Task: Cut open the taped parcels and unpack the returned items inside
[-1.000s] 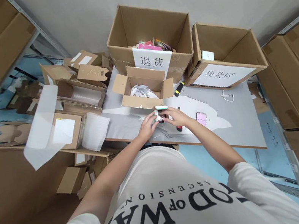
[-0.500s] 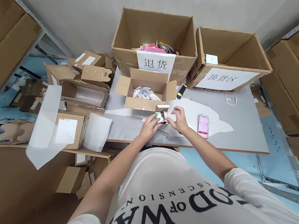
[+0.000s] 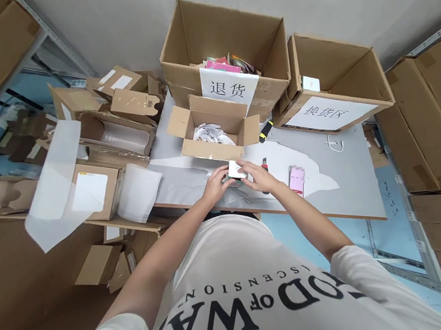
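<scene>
Both-handed grip: left hand [image 3: 215, 180] and right hand [image 3: 257, 175] are closed on a small white cardboard carton [image 3: 237, 170], fingers wrapped round its two ends, held just above the near edge of the grey tabletop [image 3: 350, 176]. Carton's top face looks closed; a green edge shows under it. At 12 o'clock from the carton, just beside it, sits a small open brown cardboard box [image 3: 214, 132] with crumpled white paper inside. At 3 o'clock, near the right hand, a pink phone [image 3: 297, 180] lies flat on the table. At 1 o'clock, a yellow-and-black marker [image 3: 264, 131]. Further out at 12, a large open brown carton with a white printed label [image 3: 226, 53]; at 2, a second labelled brown carton [image 3: 332, 83]. At 9 o'clock, white plastic sheets [image 3: 138, 191].
</scene>
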### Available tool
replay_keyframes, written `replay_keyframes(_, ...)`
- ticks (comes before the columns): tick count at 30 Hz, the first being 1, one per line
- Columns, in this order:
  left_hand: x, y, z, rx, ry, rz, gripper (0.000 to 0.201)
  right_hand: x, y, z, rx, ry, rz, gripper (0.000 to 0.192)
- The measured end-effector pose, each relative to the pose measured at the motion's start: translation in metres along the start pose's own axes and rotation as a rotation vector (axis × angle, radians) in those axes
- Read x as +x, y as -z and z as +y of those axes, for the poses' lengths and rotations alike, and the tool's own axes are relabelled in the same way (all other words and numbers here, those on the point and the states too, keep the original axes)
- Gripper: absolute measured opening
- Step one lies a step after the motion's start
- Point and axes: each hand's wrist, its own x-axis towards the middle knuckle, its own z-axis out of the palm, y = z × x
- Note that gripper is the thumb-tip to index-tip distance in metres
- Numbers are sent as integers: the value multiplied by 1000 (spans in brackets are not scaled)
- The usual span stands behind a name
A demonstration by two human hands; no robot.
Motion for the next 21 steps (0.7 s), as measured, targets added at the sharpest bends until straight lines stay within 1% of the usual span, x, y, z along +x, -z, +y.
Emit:
replay_keyframes(3, -2, 0, -2, -41, 19, -17, 29, -2, -1, -1, 7, -38, 1, 28)
replay_keyframes(6, -5, 1, -6, -102, 43, -30, 36, -3, -2, -1, 46, -69, -4, 28)
replay_keyframes(9, -6, 2, -9, -103, 39, -43, 42, -5, -3, -1, 81, -91, 9, 28)
replay_keyframes(11, -4, 3, -9, -40, -1, -69, 43, -6, -3, 0, 102, -98, 13, 29)
replay_keyframes(15, 1, 7, -7, 114, -129, -109, 36, -6, -2, 4, 115, -102, -6, 34)
replay_keyframes(21, 6, 11, -11, 222, -281, -194, 28, -4, -3, 2, 63, -105, -15, 37)
